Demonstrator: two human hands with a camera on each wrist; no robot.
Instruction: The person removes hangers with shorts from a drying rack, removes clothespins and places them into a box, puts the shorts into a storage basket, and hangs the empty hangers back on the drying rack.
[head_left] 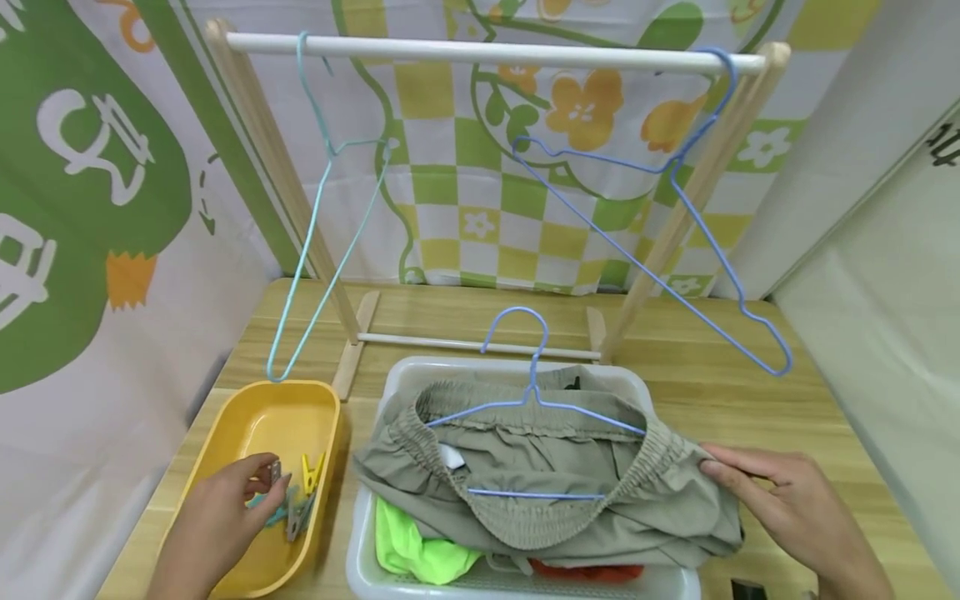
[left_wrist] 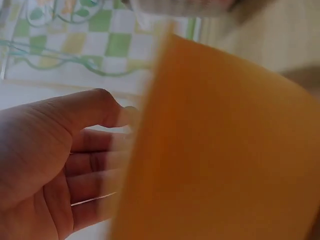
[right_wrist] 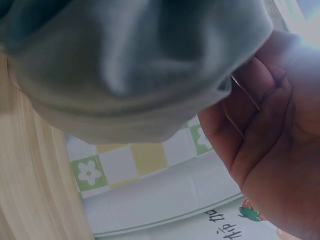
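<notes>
Over the yellow bin [head_left: 255, 408], my left hand [head_left: 213, 517] pinches a grey clothespin [head_left: 275, 472] between thumb and index finger. Below it lie a yellow clothespin [head_left: 312, 473] and a few grey and teal ones. The bin's wall hides part of my fingertips in the left wrist view. My right hand [head_left: 795, 496] pinches the right side of a pair of grey-green elastic-waist shorts [head_left: 547, 525]. A blue hanger [head_left: 534, 367] sits inside the waistband, its hook upward. The shorts lie across a pale basket [head_left: 360, 542].
Bright green cloth [head_left: 420, 550] and red cloth [head_left: 588, 572] lie in the basket under the shorts. Behind stands a rack with a white rail [head_left: 487, 52], carrying a teal hanger [head_left: 311, 217] and another blue hanger [head_left: 712, 242]. A small black object [head_left: 748, 590] lies at the lower right.
</notes>
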